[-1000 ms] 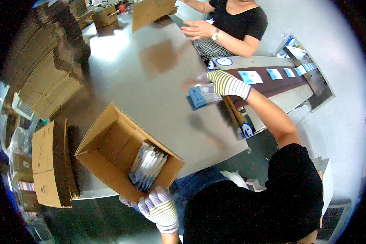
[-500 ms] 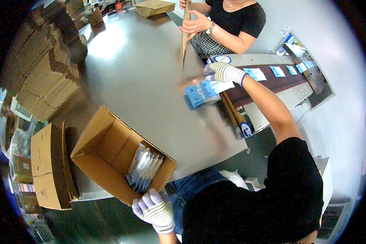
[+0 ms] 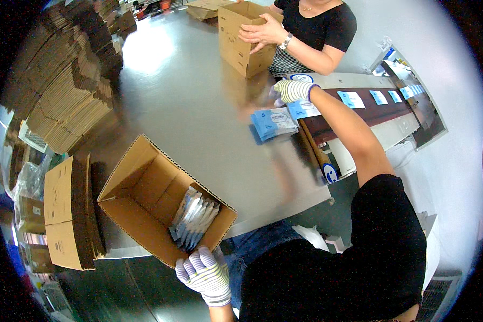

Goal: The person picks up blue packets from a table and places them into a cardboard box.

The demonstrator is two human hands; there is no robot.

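At the table end of the conveyor belt (image 3: 381, 114), a blue-and-white packet (image 3: 305, 110) lies beneath the person's right hand (image 3: 295, 90) – the fingers of its striped glove bend downward, and I cannot tell whether they grip the packet. Just beside it, on the metal table (image 3: 188, 102), rests a small pile of blue-and-white packets (image 3: 274, 124). Farther along the belt, more packets (image 3: 379, 97) lie spaced out in a line. Near the person's body stands an open cardboard box (image 3: 137, 220), with a row of packets (image 3: 195, 217) leaning against one another along its right side. The left hand (image 3: 205, 276), in a matching glove, touches the box's near rim, its fingers side by side and slightly bent – whether they clasp the cardboard I cannot tell. To the left of the box stand folded cartons (image 3: 59, 212), and beyond them rises a tall stack of flattened cardboard (image 3: 64, 102). Across the table, a co-worker (image 3: 327, 27) in a black top and wristwatch (image 3: 286, 41) holds an upright carton (image 3: 235, 43)
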